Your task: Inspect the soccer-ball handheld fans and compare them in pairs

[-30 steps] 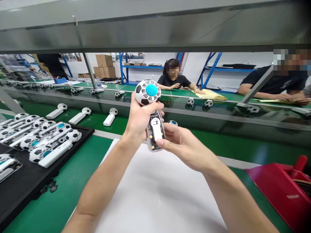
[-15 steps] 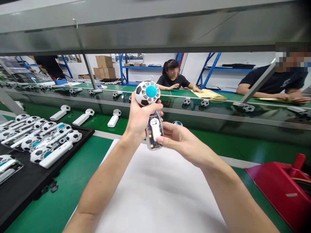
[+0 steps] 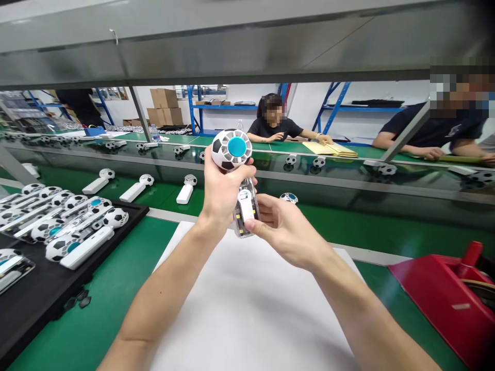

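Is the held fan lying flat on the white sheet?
No, the left hand and right hand hold the fan upright above the white sheet.

1. The fan (image 3: 232, 149) I'm watching has a head of smooth, glossy plastic. Its handle (image 3: 240, 229) is clear plastic with a white glossy insert.
2. Below the fan, the sheet (image 3: 247, 309) looks matt white, either paper or thin foam; I cannot tell which.
3. Also below the fan, the worktop (image 3: 96, 319) is smooth green matting with a faint sheen.
4. Left of the fan, the tray (image 3: 34, 293) is matt black plastic.
5. Lower right of the fan, the red housing (image 3: 436, 288) is shiny moulded plastic.
6. Above the fan, the shelf (image 3: 247, 46) is dull grey metal.
7. Behind the fan, the belt (image 3: 348, 178) is glossy enough to mirror things.
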### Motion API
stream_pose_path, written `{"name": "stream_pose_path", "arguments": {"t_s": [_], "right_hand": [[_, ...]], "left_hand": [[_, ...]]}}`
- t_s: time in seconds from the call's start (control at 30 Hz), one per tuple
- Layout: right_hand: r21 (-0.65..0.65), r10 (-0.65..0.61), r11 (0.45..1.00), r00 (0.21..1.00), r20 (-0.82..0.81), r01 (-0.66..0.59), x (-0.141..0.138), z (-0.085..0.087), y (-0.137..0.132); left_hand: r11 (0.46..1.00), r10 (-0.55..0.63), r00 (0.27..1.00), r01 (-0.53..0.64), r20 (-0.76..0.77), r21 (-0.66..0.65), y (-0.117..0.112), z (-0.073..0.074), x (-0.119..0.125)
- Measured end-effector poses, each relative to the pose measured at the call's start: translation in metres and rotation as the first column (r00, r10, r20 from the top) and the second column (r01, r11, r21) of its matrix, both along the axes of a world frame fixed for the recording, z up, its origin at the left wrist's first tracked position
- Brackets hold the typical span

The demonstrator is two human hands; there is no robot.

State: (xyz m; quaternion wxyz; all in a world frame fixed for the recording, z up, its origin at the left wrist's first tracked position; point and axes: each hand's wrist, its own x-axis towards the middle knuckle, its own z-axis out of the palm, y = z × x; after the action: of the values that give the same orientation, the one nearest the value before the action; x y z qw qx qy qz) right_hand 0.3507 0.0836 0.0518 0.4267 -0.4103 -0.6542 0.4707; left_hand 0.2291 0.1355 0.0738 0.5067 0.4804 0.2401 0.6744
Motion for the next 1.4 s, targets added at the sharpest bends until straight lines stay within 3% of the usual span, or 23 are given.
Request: {"name": "stream_pose_path", "arguments": {"t_s": [0.07,0.17,0.3,0.47,0.57,0.73,1.4], "right_hand": [[0.030,-0.034,0.999,0.999,0.003,0.034,-0.002,-0.001,0.000],[0.056,0.038,0.998,0.999,-0.007,-0.038,-0.001,-0.002,0.003],[0.086,0.159,0.984,0.986,-0.045,-0.155,0.002,-0.002,0.006],[0.052,0.197,0.980,0.977,-0.084,-0.193,0.003,0.002,0.002],[0.045,0.164,0.986,0.983,-0.088,-0.160,0.000,0.002,-0.001],[0.124,-0.007,0.992,0.999,-0.035,0.011,-0.008,0.000,-0.007],[0.253,-0.045,0.967,0.997,0.066,0.027,-0.011,-0.003,-0.011]], "left_hand": [[0.997,0.072,0.997,-0.071,-0.005,0.023,-0.003,0.001,0.001],[0.993,0.106,0.994,-0.105,-0.024,0.048,-0.004,0.004,0.000],[0.996,0.073,0.997,-0.071,-0.026,0.060,-0.003,0.009,-0.005],[1.000,0.024,1.000,-0.024,0.000,0.001,-0.007,0.014,-0.008],[1.000,0.010,1.000,-0.009,0.017,-0.024,-0.008,0.013,-0.007],[0.997,0.075,0.997,-0.074,0.029,-0.014,-0.014,0.013,-0.005],[0.998,0.065,0.997,-0.066,0.034,0.017,-0.021,0.017,-0.008]]}}
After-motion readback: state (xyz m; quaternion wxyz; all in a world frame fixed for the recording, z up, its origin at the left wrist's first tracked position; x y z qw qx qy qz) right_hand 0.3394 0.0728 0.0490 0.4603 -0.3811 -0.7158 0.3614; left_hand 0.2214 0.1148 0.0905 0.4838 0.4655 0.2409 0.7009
